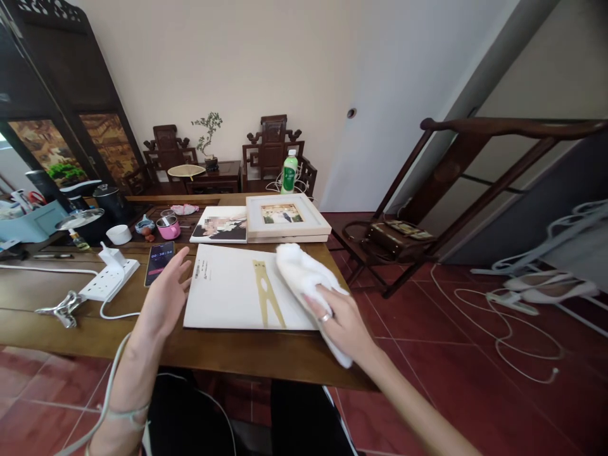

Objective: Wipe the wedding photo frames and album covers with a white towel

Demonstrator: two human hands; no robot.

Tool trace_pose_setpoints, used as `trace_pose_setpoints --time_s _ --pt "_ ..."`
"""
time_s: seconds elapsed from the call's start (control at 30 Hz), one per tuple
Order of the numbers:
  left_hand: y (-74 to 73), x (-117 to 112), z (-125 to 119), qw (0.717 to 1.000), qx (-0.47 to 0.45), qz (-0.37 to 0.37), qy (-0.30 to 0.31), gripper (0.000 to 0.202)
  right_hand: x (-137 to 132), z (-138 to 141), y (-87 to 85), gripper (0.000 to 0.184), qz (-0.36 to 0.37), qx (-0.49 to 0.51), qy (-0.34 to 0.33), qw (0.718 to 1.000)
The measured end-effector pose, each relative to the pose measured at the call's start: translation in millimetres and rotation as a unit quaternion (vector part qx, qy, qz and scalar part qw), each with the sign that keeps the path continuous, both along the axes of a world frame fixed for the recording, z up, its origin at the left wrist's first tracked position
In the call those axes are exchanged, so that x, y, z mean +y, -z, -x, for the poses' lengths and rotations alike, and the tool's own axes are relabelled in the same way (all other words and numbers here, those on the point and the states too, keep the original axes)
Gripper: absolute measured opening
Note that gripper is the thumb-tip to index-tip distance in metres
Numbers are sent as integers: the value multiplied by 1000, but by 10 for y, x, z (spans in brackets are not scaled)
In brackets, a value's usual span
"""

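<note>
In the head view, a fluffy white cloth [297, 266] is being gripped by the right hand [339, 320], its fingers clamped on the bunched fabric; the cloth is being held over the right side of a flat white rectangular panel [228, 291] with a gold long-legged figure, partly covering it; the panel is being supported between both hands by a brown wooden table [266, 351]. The left hand [164, 297] is being held empty beside the panel's left edge, its fingers apart from the thumb; whether the edge is being touched cannot be told. Just beyond the left hand, a dark-screened phone [159, 263] is being partly overlapped by it; farther left of that hand, a white plastic power strip [107, 282] is being supported; beyond the right hand, a white-framed photograph [287, 215] is being displayed face up.
</note>
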State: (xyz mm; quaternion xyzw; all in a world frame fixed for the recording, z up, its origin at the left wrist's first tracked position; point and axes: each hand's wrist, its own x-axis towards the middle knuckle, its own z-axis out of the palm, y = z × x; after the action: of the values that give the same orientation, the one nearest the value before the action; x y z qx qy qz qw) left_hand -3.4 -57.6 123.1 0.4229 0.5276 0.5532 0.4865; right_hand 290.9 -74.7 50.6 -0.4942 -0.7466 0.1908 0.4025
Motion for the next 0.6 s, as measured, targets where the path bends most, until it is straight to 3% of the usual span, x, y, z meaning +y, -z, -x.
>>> trace_pose_setpoints --time_s 0.1,0.17,0.3,0.37,0.43,0.53,0.6 --pt "-170 -296 -118 997 51 -53 3 50 -169 385 -192 20 -99 -97 -96 986" --pt "-266 -479 -208 995 59 -82 -2 51 -243 595 -225 17 -181 -142 -126 965" --pt "-285 -667 -315 986 80 -142 -31 54 -262 695 -101 19 -274 -98 -70 954" --pt "-162 -662 -312 986 35 -159 -39 54 -232 608 -48 13 -268 -55 -50 961" --pt "50 -630 -305 991 -27 -131 -9 53 -193 492 -70 4 -239 -1 -16 971" --pt "453 -611 -377 991 -84 41 99 54 -120 371 -269 15 -184 123 126 967" --pt "690 -637 -488 971 -148 130 133 58 -55 355 -463 18 -151 249 205 934"
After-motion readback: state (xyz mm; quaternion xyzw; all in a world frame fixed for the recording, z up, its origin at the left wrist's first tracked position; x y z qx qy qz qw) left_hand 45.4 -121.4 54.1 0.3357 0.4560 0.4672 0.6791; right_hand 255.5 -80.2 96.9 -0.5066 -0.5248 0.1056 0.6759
